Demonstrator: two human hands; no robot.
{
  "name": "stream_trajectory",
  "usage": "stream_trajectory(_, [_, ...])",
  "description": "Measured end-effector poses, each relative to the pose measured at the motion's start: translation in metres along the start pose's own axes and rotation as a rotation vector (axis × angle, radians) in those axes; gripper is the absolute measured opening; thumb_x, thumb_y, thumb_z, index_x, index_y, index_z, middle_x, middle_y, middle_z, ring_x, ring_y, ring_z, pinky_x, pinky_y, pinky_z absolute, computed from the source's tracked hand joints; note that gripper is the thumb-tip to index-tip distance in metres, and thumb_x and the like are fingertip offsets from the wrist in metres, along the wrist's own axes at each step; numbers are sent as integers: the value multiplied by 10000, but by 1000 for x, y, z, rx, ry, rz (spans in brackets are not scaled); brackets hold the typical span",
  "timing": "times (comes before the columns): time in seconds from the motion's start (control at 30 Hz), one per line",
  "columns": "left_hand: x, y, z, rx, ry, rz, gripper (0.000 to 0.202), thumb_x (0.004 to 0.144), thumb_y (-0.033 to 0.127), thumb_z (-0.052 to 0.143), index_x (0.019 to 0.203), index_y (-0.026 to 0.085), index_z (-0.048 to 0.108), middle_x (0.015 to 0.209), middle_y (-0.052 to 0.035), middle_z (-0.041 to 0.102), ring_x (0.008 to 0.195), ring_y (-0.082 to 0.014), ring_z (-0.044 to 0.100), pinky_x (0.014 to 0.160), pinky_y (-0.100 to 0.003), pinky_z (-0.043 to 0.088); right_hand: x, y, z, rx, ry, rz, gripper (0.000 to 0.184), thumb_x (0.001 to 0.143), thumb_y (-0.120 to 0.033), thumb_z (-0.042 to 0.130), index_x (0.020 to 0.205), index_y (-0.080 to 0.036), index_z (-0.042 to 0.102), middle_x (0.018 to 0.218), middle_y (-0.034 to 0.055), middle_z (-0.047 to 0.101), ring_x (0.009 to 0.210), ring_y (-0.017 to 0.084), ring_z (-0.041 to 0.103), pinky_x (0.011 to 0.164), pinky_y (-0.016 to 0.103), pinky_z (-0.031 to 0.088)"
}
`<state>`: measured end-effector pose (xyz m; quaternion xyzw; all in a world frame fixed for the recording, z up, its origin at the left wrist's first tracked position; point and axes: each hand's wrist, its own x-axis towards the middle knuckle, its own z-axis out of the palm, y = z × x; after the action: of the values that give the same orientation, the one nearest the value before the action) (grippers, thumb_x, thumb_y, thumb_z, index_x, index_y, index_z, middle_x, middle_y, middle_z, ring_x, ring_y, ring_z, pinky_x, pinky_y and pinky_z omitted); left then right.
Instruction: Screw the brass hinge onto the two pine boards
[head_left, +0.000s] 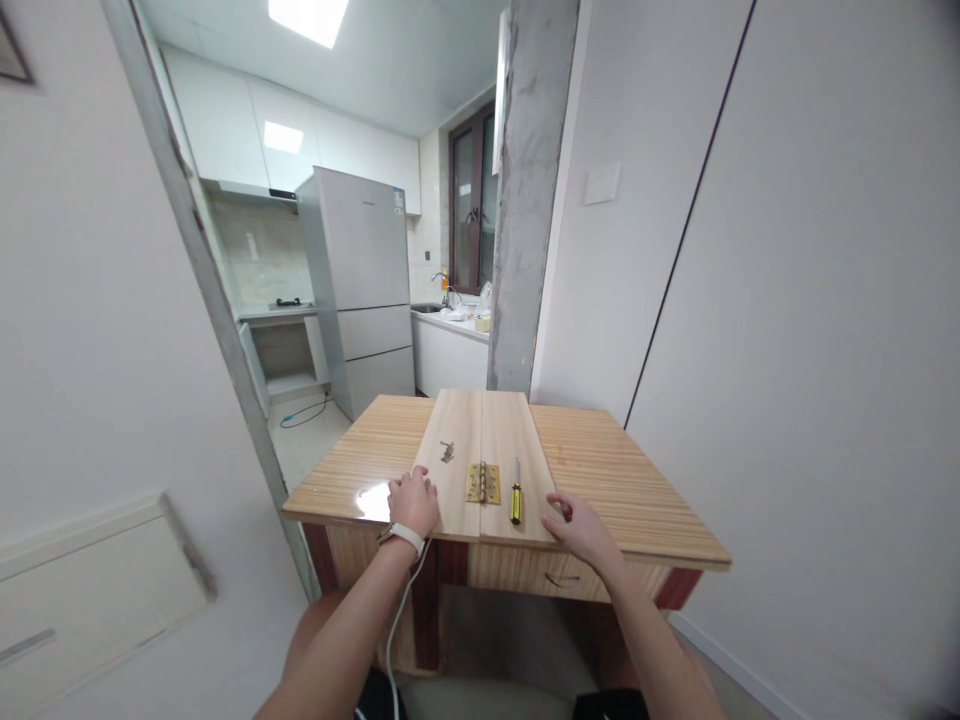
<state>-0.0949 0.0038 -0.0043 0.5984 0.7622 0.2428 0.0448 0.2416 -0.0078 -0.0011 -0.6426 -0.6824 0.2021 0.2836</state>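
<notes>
Two pale wooden boards (459, 420) lie side by side, long edges together, on the table. Across their seam sits a brass hinge (483, 483), spread flat with its knuckle along the joint. A yellow and black screwdriver (516, 500) rests on the right board, its tip pointing away from me. On the left board is a small pile of screws (447, 452). My left hand (414, 503), with a white band at the wrist, lies over the left board's outer edge, fingers loosely bent. Beside the right board's outer edge, my right hand (581, 527) has its thumb and fingers apart, holding nothing.
The wood-grain table (622, 460) has a drawer handle (562, 580) at its front. A white cable (397, 625) hangs near my left wrist. Beyond stand a grey refrigerator (367, 260) and a kitchen counter (450, 345). White walls flank both sides.
</notes>
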Motion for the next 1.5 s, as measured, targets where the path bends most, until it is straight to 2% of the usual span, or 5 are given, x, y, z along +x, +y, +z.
stream_trajectory(0.33, [-12,28,4,2,-29,-4,367,972,321,485,1311,192,538,1266,-205,620,1244,-380,514,965,-474,380,-2,19,-23,-12,-39,47,486,798,-335,676,1253,-170,709,972,78,734,862,211,682,778,289,488])
stream_trajectory(0.6, [-9,39,-3,-76,11,178,485,916,328,562,1367,156,507,1426,-199,543,1329,-366,461,1102,-487,319,-7,-32,-5,-199,184,35,348,988,-451,487,1009,-181,706,1068,154,715,1039,259,646,895,340,454])
stream_trajectory(0.77, [1,63,0,-209,-244,442,746,831,424,678,1475,142,430,1473,-155,538,1367,-301,459,1162,-381,322,-20,-70,21,-323,125,35,471,945,-598,536,1165,-192,626,1112,152,687,1017,286,664,815,348,448])
stream_trajectory(0.97, [29,71,7,-82,-388,652,1026,681,477,800,1549,148,361,1501,-165,530,1395,-351,465,1216,-430,274,-15,-70,29,-430,105,19,299,972,-255,482,1238,-175,593,1116,152,666,980,256,678,797,332,439])
stream_trajectory(1.5, [82,93,14,157,-573,688,1351,372,591,924,1561,274,366,1474,-157,544,1378,-434,470,1136,-525,386,10,-62,0,-476,205,-106,265,972,-395,553,1087,-182,661,1096,141,665,1081,260,630,942,324,431])
